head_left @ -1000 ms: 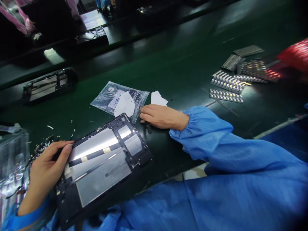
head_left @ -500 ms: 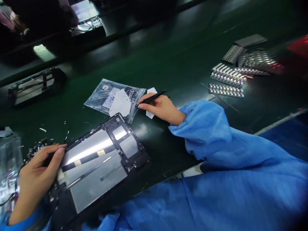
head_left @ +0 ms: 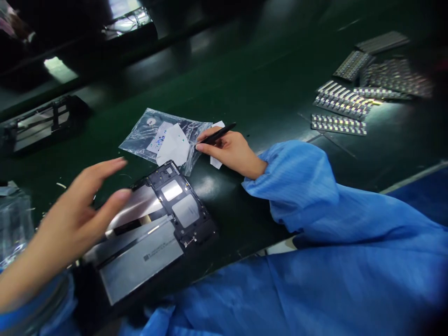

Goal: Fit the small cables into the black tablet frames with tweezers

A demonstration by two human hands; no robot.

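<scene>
My left hand (head_left: 80, 210) is raised over the left part of an opened tablet (head_left: 147, 254), thumb and fingers apart, holding nothing. It hides part of the tablet, whose silver battery and black frame face up. My right hand (head_left: 233, 151) is closed around slim black tweezers (head_left: 219, 134). Their tips are hard to make out near the right edge of a clear plastic bag (head_left: 135, 140). White paper pieces (head_left: 174, 147) lie on the bag, and another white piece (head_left: 216, 162) is partly covered by my right hand.
Several strips of small metallic parts (head_left: 338, 123) lie at the right of the dark green table (head_left: 266, 93). Another opened device (head_left: 38, 126) is at the left. Clear plastic packaging (head_left: 16, 224) sits by my left arm. At the upper left, part of another person shows.
My left hand has let go of the tablet's left edge and moved up and right over it, fingers spreading. My right hand still grips the tweezers, slightly further left. The view has shifted a little.
</scene>
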